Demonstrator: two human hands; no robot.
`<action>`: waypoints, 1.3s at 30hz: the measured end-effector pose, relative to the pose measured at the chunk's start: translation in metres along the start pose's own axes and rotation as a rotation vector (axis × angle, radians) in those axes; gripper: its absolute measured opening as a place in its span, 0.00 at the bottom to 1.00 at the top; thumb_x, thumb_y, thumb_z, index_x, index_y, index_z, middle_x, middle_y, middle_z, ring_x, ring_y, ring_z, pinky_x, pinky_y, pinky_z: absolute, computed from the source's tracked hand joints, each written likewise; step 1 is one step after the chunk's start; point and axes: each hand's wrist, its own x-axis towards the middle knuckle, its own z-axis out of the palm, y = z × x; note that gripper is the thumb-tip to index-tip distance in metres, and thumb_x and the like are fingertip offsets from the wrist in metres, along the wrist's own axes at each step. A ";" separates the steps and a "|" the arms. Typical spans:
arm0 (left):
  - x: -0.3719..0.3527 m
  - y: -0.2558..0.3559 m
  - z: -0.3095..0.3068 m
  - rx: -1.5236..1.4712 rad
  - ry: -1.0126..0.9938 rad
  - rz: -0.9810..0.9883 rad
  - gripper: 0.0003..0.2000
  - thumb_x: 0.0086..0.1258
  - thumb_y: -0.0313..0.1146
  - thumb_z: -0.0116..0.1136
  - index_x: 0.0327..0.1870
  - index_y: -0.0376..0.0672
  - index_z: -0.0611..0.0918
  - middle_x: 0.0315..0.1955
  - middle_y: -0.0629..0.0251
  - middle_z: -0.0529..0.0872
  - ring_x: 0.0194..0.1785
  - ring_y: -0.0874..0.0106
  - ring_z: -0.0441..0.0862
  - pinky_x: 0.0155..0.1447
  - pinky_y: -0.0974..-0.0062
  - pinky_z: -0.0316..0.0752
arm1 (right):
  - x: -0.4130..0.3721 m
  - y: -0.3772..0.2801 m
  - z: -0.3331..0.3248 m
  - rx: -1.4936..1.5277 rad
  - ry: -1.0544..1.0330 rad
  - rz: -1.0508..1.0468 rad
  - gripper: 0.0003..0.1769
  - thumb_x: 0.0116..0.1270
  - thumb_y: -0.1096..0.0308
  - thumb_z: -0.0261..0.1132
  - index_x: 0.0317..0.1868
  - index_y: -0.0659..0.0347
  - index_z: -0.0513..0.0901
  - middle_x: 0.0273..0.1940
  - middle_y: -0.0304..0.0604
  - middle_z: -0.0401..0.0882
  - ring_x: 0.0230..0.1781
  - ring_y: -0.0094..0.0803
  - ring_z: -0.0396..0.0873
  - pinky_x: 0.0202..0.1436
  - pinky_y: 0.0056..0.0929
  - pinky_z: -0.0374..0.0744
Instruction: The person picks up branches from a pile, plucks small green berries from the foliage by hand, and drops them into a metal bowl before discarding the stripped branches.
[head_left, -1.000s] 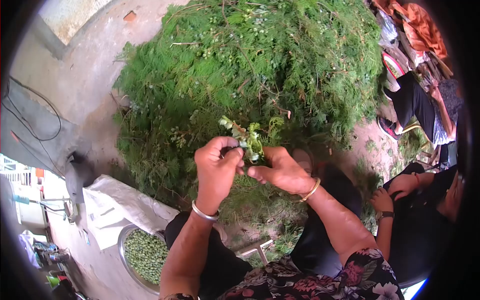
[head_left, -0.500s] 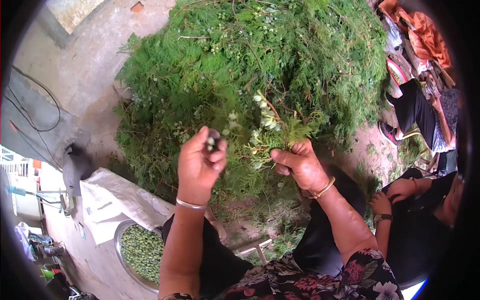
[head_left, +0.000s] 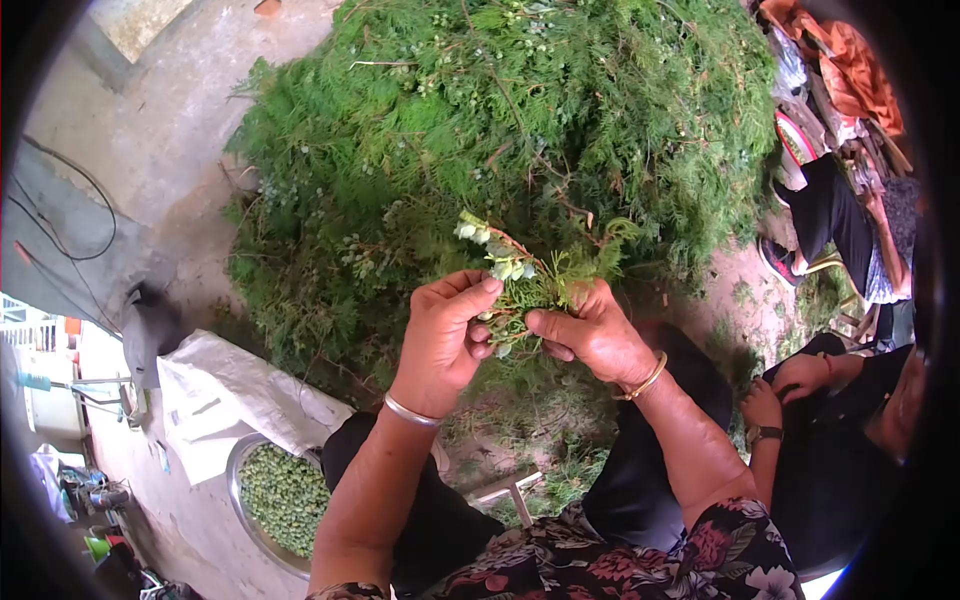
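Observation:
A green sprig (head_left: 512,262) with pale round cones is held up in the middle of the view, over a large heap of leafy branches (head_left: 430,130). My right hand (head_left: 595,335) pinches its leafy base between thumb and fingers; a gold bangle is on that wrist. From the other side, my left hand (head_left: 448,335), with a silver bangle, has thumb and fingers closed at the sprig's cones. Whatever lies within those fingers is mostly hidden. At the lower left a round metal basin (head_left: 240,505) holds many small green cones.
A white sack (head_left: 240,385) lies beside the basin. At the right sits a person in black (head_left: 820,490), hands together; another person's legs (head_left: 835,215) show above. Orange cloth (head_left: 855,70) lies at the upper right, cables (head_left: 100,200) at the left.
My left hand has moved right and onto the sprig; the dark and green bits seen in its fingers before are out of sight. The sprig's tip has tilted left and down.

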 end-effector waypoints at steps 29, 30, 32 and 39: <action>-0.007 -0.006 0.004 -0.068 -0.143 0.062 0.06 0.64 0.28 0.60 0.33 0.37 0.76 0.25 0.60 0.80 0.20 0.79 0.71 0.20 0.84 0.62 | 0.003 -0.008 0.002 0.179 0.066 -0.055 0.08 0.68 0.74 0.59 0.30 0.64 0.81 0.19 0.31 0.73 0.15 0.14 0.63 0.18 0.18 0.61; -0.008 -0.007 0.005 -0.069 -0.144 0.060 0.06 0.64 0.28 0.60 0.33 0.37 0.76 0.25 0.60 0.80 0.20 0.79 0.71 0.20 0.84 0.62 | 0.004 -0.007 0.001 0.160 0.056 -0.061 0.08 0.68 0.74 0.59 0.31 0.64 0.82 0.20 0.31 0.74 0.15 0.14 0.63 0.18 0.18 0.61; -0.009 -0.008 0.005 -0.044 -0.146 0.085 0.06 0.66 0.28 0.57 0.38 0.35 0.77 0.27 0.58 0.80 0.20 0.79 0.70 0.20 0.85 0.62 | 0.005 -0.007 0.002 0.138 0.076 -0.060 0.08 0.68 0.74 0.59 0.31 0.64 0.82 0.19 0.31 0.73 0.15 0.14 0.63 0.18 0.18 0.61; -0.006 0.002 0.001 0.121 -0.068 0.044 0.07 0.64 0.28 0.61 0.36 0.34 0.78 0.23 0.65 0.78 0.19 0.82 0.68 0.18 0.87 0.59 | 0.006 -0.001 -0.002 -0.011 0.080 -0.010 0.10 0.66 0.75 0.59 0.25 0.64 0.77 0.16 0.31 0.71 0.14 0.14 0.62 0.17 0.18 0.60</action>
